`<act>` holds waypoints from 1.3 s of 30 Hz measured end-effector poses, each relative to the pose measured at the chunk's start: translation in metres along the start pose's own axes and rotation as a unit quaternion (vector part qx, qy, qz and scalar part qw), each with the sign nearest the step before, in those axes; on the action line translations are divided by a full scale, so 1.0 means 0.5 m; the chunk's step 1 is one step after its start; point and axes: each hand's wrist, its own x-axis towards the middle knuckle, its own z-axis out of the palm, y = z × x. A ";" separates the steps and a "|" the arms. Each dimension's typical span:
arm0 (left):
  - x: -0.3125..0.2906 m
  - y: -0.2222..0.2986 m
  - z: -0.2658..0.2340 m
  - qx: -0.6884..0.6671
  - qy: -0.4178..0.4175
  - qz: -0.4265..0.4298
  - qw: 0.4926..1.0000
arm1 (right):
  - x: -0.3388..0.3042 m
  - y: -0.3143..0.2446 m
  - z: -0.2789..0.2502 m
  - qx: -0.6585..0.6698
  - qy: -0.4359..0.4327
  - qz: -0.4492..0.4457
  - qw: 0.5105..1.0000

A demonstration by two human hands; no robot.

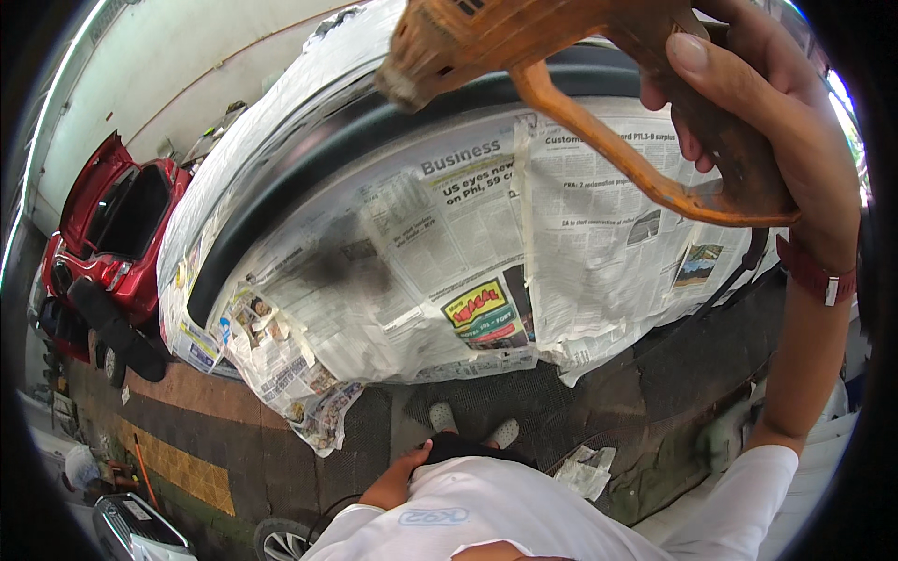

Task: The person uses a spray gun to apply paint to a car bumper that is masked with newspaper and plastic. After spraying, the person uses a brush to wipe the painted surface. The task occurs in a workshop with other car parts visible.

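Garage floor, car panel masked with newspaper (449, 280) leaving black trim (374, 122) bare. Right hand (758, 122) fingers wrapped around orange heat gun (561, 65), aimed at trim. Left hand (402, 472) hangs low, fingers unclear.

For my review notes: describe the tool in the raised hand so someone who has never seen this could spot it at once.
Start at the newspaper-masked car body with its bare black strip filling the middle. Above it, at the top edge, the right hand grips an orange tool. It alone is orange, grimy, with a long curved lever beneath, its blurred nose pointing left.
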 end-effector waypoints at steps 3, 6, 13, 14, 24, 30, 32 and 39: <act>-0.048 -0.022 -0.007 0.034 0.045 0.016 0.998 | -0.010 -0.032 0.020 0.006 -0.009 0.016 1.000; -0.009 -0.093 -0.024 0.057 0.046 0.009 0.997 | -0.036 -0.030 0.002 0.007 0.050 0.075 0.996; 0.065 -0.291 -0.144 0.024 -0.043 0.097 0.994 | -0.114 0.028 -0.109 0.035 0.139 0.012 0.990; 0.072 -0.332 -0.166 0.009 -0.067 0.122 0.990 | -0.125 0.044 -0.118 0.045 0.130 0.024 0.990; -0.016 -0.604 -0.430 -0.065 0.002 0.022 0.998 | -0.163 -0.290 0.273 -0.006 0.196 0.148 0.969; 0.073 -0.691 -0.470 0.078 0.137 0.143 0.977 | -0.129 -0.547 0.523 0.092 0.111 0.100 0.984; 0.056 -0.685 -0.472 -0.040 0.123 0.141 0.982 | -0.136 -0.613 0.589 0.131 0.086 0.122 0.980; -0.015 -0.698 -0.460 -0.028 0.125 0.143 0.981 | -0.142 -0.760 0.783 0.125 -0.078 0.031 0.989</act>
